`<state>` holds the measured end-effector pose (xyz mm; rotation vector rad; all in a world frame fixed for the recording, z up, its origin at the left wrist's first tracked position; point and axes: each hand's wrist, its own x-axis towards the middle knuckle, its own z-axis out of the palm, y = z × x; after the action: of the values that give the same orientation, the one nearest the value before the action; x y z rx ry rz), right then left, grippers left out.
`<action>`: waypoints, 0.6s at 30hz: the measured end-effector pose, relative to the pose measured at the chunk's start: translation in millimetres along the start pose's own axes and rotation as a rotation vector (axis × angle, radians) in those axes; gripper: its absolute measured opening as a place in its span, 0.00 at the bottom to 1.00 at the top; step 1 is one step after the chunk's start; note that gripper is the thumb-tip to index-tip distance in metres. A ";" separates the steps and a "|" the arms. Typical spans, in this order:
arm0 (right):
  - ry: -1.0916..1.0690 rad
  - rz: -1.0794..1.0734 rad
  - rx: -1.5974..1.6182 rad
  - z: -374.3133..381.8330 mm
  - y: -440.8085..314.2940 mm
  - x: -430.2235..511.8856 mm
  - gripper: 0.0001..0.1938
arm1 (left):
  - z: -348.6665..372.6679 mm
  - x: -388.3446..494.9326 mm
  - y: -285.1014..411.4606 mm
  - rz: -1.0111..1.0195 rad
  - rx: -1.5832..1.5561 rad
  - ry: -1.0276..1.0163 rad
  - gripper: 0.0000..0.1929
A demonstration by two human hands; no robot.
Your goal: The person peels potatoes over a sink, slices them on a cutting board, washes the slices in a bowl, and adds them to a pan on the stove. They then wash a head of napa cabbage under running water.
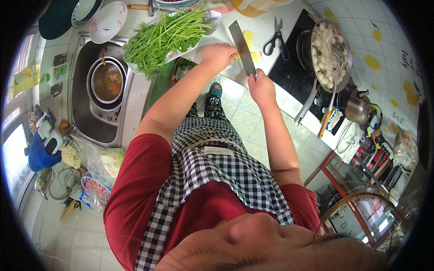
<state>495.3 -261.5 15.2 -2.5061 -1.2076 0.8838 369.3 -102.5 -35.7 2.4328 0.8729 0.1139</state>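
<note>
My right hand [262,87] grips the handle of a cleaver [242,50], whose wide blade points towards the back of the counter. Beside the blade, on its left, my left hand [218,57] has its fingers closed on a small yellow piece [236,57], mostly hidden by the fingers. Several yellow round pieces [248,35] lie on the white counter just past the blade. Black-handled kitchen scissors [278,42] rest to the right of them. Left of my left hand, a heap of leafy green stalks [169,35] lies on a patterned plate.
At the right, a pan of mushrooms [330,56] with a ladle stands on the black cooktop [288,73], its handle jutting over the front edge. A metal kettle [356,106] is nearby. The sink [96,128] at the left holds nested metal bowls [107,81]. An orange-yellow container [257,7] stands behind.
</note>
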 end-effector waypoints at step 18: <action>0.059 0.069 0.096 -12.8 2.2 -20.4 0.16 | -1.9 -0.1 2.3 0.024 0.095 0.011 0.07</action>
<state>494.6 -277.8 33.0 -2.4916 -1.0418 0.8566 370.1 -103.1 -32.9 2.5330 0.8727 0.0964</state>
